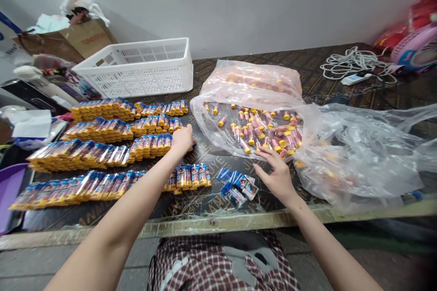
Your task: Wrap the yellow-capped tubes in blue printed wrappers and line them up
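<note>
Dark patterned counter [205, 211] against a pale wall, and it's busy. Four rows of packed tubes [112, 143] run across the left half, lying side by side with yellow caps showing; too many to count per row, but four rows it is. Left hand [182, 138] sits at the three o'clock end of the third row, fingers curled down onto the last tubes there, looking like it's nudging or squaring them up; whether it grips one, I can't tell. Right hand [278, 175] hovers at the mouth of the open plastic bag [218, 122], fingers spread wide, palm down, holding nothing. Loose tubes [262, 134] lie jumbled inside that bag, a few dozen at a guess. Just at nine o'clock of the right hand, a small fan of flat blue wrappers [237, 186], maybe four or five.

By my read, the step in hand is lining up a finished piece while reaching for a fresh tube; the next move calls for a pinch on one loose tube without dragging the bag.

Further out: one white basket [136, 70] at twelve o'clock of the rows, a second crumpled bag [368, 154] at three o'clock, a coiled white cable [355, 61] beyond.
</note>
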`<action>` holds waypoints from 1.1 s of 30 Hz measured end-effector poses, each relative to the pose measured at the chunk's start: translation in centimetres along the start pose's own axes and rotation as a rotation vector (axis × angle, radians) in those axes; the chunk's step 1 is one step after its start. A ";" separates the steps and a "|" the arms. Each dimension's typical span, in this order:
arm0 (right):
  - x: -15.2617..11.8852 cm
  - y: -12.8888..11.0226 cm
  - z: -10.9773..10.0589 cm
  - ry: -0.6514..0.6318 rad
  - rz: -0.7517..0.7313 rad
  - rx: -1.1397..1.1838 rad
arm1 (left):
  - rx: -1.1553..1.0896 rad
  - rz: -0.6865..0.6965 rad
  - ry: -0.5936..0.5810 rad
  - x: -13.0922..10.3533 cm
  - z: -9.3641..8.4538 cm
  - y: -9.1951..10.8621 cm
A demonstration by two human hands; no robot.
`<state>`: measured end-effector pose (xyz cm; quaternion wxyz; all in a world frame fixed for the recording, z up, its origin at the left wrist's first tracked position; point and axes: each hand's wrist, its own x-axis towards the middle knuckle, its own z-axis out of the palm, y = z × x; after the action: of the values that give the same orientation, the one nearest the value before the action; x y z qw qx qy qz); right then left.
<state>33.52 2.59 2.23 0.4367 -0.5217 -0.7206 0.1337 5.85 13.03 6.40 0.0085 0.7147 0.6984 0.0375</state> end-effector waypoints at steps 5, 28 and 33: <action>3.4 2.7 2.2 -0.193 -0.018 -0.396 | -0.068 0.117 -0.024 -4.3 -1.2 4.2; -1.9 -1.5 -1.0 -0.069 0.251 0.221 | -0.267 0.136 -0.119 -16.4 6.4 7.8; -3.4 -2.5 -1.1 -0.096 0.281 0.273 | -0.291 0.140 -0.079 -16.5 6.4 7.6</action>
<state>33.07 -1.73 2.79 0.4457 -0.5461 -0.6360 0.3142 13.51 -3.38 -0.19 0.1369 0.7537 0.6332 0.1106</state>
